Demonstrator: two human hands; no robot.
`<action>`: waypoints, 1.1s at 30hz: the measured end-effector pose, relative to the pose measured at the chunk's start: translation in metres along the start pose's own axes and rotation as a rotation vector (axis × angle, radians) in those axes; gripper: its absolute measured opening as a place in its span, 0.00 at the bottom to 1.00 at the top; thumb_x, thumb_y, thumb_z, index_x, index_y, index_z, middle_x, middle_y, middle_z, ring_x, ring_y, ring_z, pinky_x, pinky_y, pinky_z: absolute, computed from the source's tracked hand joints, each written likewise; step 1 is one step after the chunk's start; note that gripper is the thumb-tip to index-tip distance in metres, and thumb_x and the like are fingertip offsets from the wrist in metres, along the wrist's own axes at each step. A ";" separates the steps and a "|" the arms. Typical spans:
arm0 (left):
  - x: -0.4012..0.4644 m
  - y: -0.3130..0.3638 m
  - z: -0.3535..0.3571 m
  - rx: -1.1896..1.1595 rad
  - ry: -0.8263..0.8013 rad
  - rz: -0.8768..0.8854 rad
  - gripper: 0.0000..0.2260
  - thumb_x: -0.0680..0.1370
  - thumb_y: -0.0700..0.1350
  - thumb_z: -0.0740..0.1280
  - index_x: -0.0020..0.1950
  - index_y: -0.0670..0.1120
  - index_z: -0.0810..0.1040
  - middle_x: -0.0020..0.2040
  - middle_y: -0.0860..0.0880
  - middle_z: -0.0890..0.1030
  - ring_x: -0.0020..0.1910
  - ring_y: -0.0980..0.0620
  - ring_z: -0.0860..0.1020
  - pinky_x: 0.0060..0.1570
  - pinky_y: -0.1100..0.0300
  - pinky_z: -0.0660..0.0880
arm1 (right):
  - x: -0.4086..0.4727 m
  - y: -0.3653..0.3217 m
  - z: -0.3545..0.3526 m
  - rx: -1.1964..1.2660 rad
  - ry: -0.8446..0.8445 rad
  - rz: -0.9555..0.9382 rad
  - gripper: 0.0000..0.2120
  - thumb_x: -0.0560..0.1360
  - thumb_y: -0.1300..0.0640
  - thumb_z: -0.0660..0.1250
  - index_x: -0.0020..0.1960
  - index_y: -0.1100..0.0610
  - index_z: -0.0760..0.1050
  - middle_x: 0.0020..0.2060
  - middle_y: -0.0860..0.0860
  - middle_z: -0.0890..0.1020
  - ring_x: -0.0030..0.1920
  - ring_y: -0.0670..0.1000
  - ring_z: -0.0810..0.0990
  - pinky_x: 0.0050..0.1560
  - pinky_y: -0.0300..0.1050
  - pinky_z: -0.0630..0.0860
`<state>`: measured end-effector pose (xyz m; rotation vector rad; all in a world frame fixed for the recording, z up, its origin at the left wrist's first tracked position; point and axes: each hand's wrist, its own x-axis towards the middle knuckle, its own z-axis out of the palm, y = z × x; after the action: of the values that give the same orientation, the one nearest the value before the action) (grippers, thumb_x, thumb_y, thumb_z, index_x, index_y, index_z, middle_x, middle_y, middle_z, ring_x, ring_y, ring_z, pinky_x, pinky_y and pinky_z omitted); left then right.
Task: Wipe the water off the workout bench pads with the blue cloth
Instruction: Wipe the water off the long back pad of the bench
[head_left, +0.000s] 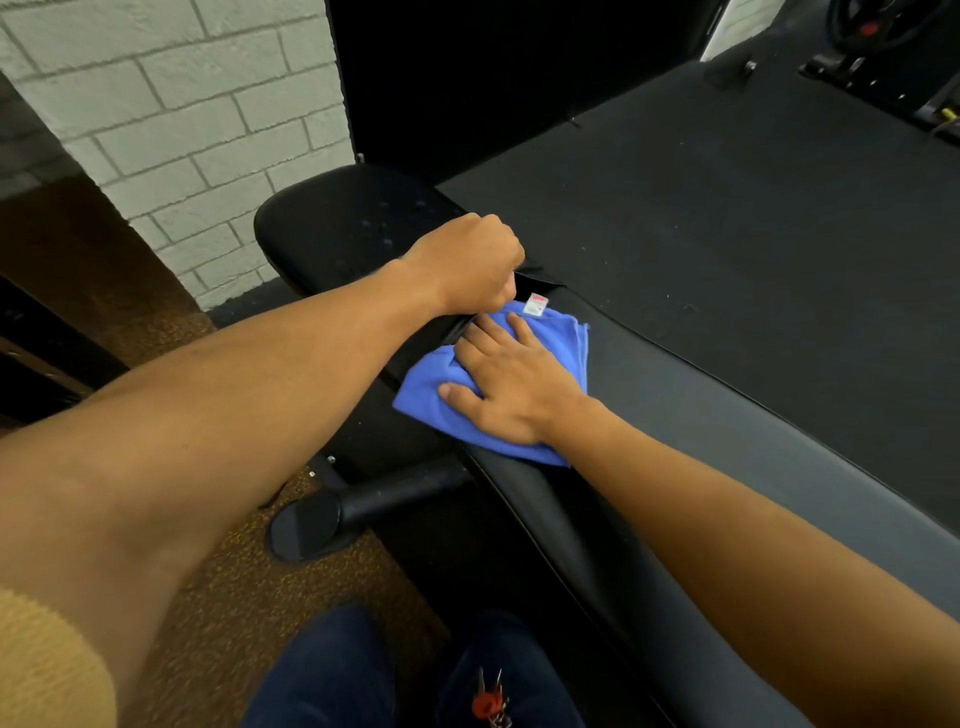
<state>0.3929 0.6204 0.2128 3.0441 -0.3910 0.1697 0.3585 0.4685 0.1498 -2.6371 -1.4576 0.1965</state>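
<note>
The black workout bench runs from the upper left to the lower right. Its short far pad (343, 228) carries water droplets. The long near pad (685, 415) looks dull grey. The blue cloth (431, 405), with a small white and red tag, lies folded on the long pad, just by the gap between the pads. My right hand (514, 387) presses flat on the cloth with spread fingers. My left hand (467, 265) is curled at the gap, fingers hooked down over the short pad's near edge. What the fingertips hold is hidden.
The bench's black foot bar (395, 493) with a round end cap sits on brown carpet at the left. Black rubber mats (727, 208) cover the floor to the right. A white brick wall (182, 130) stands behind. Red keys (488, 701) hang at my lap. Gym gear (883, 36) stands far right.
</note>
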 end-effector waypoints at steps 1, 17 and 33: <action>0.000 0.000 0.000 0.005 -0.003 0.003 0.09 0.76 0.41 0.62 0.38 0.41 0.78 0.38 0.44 0.79 0.37 0.44 0.76 0.39 0.48 0.77 | 0.006 0.002 -0.001 0.012 0.017 -0.004 0.31 0.79 0.37 0.47 0.64 0.57 0.74 0.65 0.54 0.76 0.72 0.54 0.66 0.77 0.63 0.52; -0.010 0.025 -0.004 0.109 -0.059 -0.078 0.10 0.78 0.41 0.61 0.47 0.39 0.81 0.48 0.40 0.81 0.47 0.39 0.79 0.45 0.50 0.71 | -0.022 0.063 -0.006 0.097 0.023 0.403 0.32 0.81 0.37 0.48 0.82 0.47 0.49 0.81 0.42 0.51 0.81 0.47 0.47 0.78 0.60 0.46; -0.071 0.080 0.006 -0.546 -0.157 -0.483 0.23 0.73 0.66 0.70 0.37 0.46 0.81 0.37 0.49 0.82 0.37 0.50 0.79 0.38 0.54 0.75 | -0.083 0.066 -0.045 0.344 0.313 0.730 0.30 0.80 0.46 0.62 0.79 0.54 0.61 0.74 0.55 0.68 0.73 0.59 0.65 0.70 0.58 0.65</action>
<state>0.3048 0.5606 0.2028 2.5153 0.2593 -0.1763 0.3771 0.3614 0.1874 -2.6164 -0.2968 0.0782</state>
